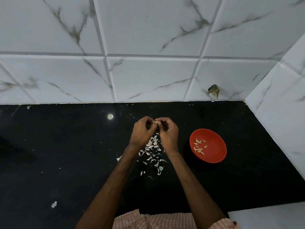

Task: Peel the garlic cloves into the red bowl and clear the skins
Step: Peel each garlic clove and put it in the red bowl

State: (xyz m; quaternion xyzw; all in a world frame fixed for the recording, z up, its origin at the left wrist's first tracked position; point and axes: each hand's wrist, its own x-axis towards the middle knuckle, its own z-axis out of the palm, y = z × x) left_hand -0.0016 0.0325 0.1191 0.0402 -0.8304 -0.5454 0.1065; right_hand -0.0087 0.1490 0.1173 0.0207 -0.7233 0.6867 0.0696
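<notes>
skins point(152, 151) strewn on counter point(66, 146) under your wrists | your left hand point(143, 129) and right hand point(168, 131) together, both pinching one clove point(156, 122) | red bowl point(216, 146) well right, near side wall point(280, 121) | counter runs wide left | back wall point(148, 76) just beyond

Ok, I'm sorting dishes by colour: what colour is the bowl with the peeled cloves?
The bowl is plain red, clearest in the head view.

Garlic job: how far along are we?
Done: several peeled cloves lie in the red bowl. In hand: left hand and right hand pinch one clove between them. Left: the skins scattered on the black counter are uncleared; no unpeeled cloves show elsewhere.
</notes>
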